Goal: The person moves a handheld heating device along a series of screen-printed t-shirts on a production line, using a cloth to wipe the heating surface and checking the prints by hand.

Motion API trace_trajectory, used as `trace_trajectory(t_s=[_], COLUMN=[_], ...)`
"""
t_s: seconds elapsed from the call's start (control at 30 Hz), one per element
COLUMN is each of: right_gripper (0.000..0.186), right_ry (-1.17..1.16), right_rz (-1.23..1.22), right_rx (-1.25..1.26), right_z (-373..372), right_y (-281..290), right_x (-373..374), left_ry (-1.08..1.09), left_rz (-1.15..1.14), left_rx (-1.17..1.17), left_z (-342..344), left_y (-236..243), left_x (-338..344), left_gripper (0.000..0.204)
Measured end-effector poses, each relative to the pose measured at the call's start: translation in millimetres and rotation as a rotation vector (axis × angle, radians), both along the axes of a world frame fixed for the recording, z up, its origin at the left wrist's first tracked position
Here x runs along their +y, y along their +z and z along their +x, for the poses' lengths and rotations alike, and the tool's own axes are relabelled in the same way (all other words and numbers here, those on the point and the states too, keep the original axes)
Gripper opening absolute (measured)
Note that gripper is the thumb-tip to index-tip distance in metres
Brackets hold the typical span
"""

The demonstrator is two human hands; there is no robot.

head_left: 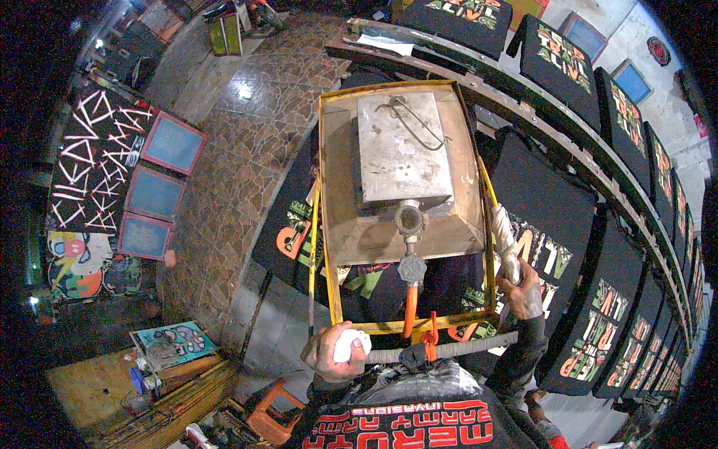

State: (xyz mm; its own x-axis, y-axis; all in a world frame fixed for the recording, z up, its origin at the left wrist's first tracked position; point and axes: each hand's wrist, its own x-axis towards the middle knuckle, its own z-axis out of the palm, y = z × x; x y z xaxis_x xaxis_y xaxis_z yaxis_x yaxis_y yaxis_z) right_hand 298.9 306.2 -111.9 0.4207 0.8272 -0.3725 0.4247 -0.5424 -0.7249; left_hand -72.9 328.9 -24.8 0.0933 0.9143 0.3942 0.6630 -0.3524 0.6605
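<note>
Workshop rows of black printed cloth panels [609, 329] (inked, drying probably unfinished) run beside and beneath a yellow-framed grey metal heater [404, 165]; left hand [326, 356] grips a white wad [351, 346], right hand [522, 292] a white-wrapped bar [505, 238]

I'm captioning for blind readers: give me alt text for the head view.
A person's right hand grips a white-wrapped bar beside a yellow frame carrying a metal box with an orange hose; the left hand holds something white. Black printed fabrics lie beneath and to the right.
</note>
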Motion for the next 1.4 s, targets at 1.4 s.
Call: trace_trajectory(t_s=[1.4], right_gripper=[0.032], right_ry=[0.001], right_rz=[0.173], right_rx=[-0.093], right_z=[-13], right_y=[15], right_x=[11], left_ry=[-0.295], left_rz=[0.012], left_rx=[0.182], left_z=[43], left_y=[-8], left_x=[191], left_gripper=[0.052])
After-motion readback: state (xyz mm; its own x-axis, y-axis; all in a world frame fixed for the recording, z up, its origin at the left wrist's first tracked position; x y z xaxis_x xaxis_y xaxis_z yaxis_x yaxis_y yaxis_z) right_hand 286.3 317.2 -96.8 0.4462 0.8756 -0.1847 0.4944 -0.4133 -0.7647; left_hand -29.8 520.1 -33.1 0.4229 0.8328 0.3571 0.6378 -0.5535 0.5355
